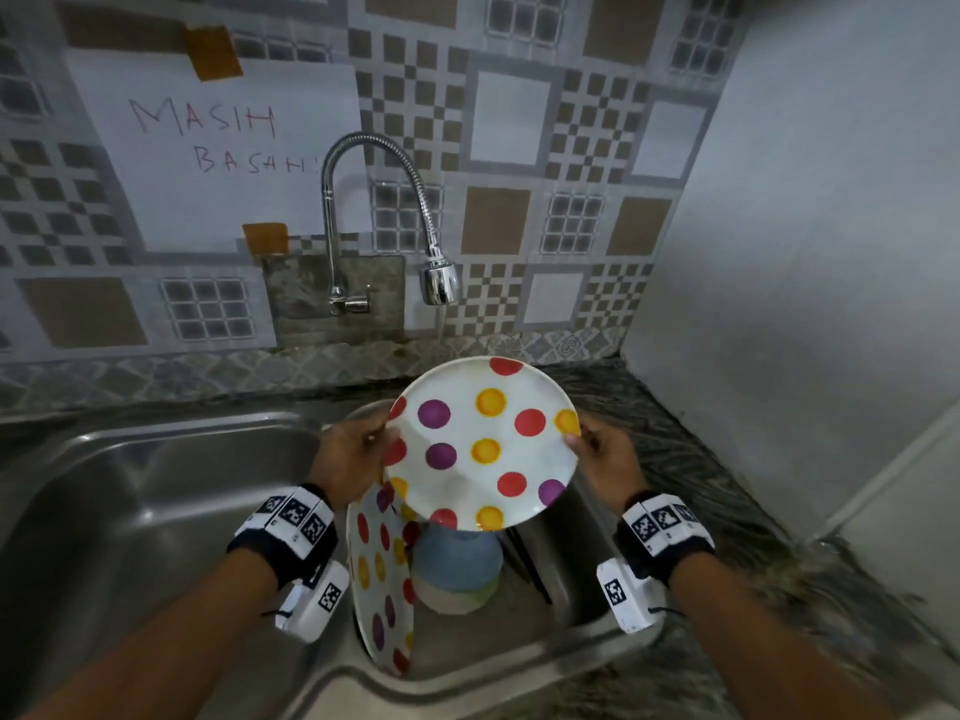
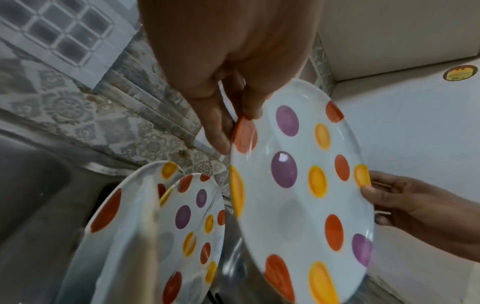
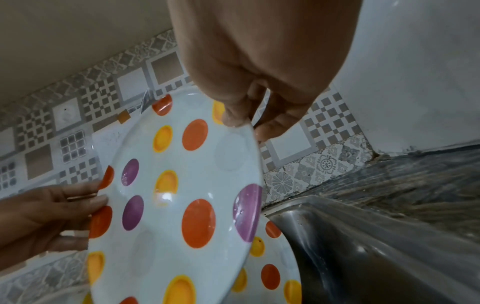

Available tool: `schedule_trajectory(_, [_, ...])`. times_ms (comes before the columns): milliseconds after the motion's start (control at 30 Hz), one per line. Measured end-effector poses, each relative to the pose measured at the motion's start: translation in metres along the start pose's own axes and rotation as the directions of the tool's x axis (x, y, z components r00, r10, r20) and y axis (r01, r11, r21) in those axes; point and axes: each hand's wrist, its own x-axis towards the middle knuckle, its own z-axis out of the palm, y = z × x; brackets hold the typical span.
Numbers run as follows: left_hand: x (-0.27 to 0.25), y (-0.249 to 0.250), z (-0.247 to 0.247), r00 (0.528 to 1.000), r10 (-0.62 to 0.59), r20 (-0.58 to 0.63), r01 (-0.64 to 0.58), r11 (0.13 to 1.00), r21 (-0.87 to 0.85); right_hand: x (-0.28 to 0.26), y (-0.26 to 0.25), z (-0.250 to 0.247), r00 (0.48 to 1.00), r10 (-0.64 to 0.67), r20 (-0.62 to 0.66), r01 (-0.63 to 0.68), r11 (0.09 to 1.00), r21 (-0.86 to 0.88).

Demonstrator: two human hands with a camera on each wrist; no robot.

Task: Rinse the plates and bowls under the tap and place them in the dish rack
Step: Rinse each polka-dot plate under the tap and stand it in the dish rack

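A white plate with red, yellow and purple dots is held tilted above the sink, below the chrome tap head. My left hand pinches its left rim, thumb on the face. My right hand pinches its right rim. A thin stream of water falls behind the plate's top edge. Below, two more dotted plates lean in the small sink basin beside an upturned blue bowl.
A large steel sink basin lies to the left. A dark stone counter runs on the right up to a white wall. Patterned tiles and a taped paper note cover the back wall. No dish rack is in view.
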Motion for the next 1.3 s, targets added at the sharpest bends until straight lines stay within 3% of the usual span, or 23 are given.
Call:
schedule_trajectory(167, [-0.002,0.006,0.0,0.99,0.097,0.104,-0.103,0.993,0.057,-0.024,-0.008,-0.007,0.998,0.021,-0.057,-0.02,0.999,0.027])
schedule_trajectory(267, [-0.006,0.017,0.006,0.969,0.149,0.198,-0.138,0.988,-0.069,-0.046,-0.015,-0.019,0.997,-0.027,-0.076,0.028,0.999,0.018])
schedule_trajectory(367, [-0.009,0.042,0.025,0.969,0.158,0.191,-0.155,0.987,-0.032,-0.071,-0.021,-0.044,0.991,-0.043,-0.131,0.032,0.996,-0.082])
schedule_trajectory(433, [-0.012,0.056,0.044,0.939,0.222,0.261,-0.195,0.973,-0.127,-0.091,-0.023,-0.067,0.982,-0.063,-0.179,0.036,0.988,-0.149])
schedule_trajectory(567, [-0.018,0.093,0.107,0.897,0.34,0.282,-0.261,0.923,-0.281,-0.138,-0.03,-0.13,0.952,-0.075,-0.298,-0.006,0.965,-0.261])
schedule_trajectory(733, [-0.04,0.167,0.214,0.796,0.419,0.437,-0.229,0.876,-0.424,-0.217,-0.039,-0.227,0.88,-0.072,-0.469,-0.132,0.912,-0.388])
schedule_trajectory(933, [-0.097,0.235,0.347,0.665,0.539,0.516,-0.283,0.822,-0.494,-0.327,-0.032,-0.325,0.779,-0.026,-0.627,-0.336,0.827,-0.451])
schedule_trajectory(1133, [-0.146,0.25,0.441,0.568,0.488,0.662,-0.166,0.857,-0.489,-0.404,0.0,-0.365,0.694,0.078,-0.716,-0.487,0.783,-0.387])
schedule_trajectory(1300, [-0.176,0.249,0.493,0.537,0.374,0.756,-0.005,0.898,-0.44,-0.441,0.033,-0.374,0.654,0.139,-0.743,-0.575,0.729,-0.37])
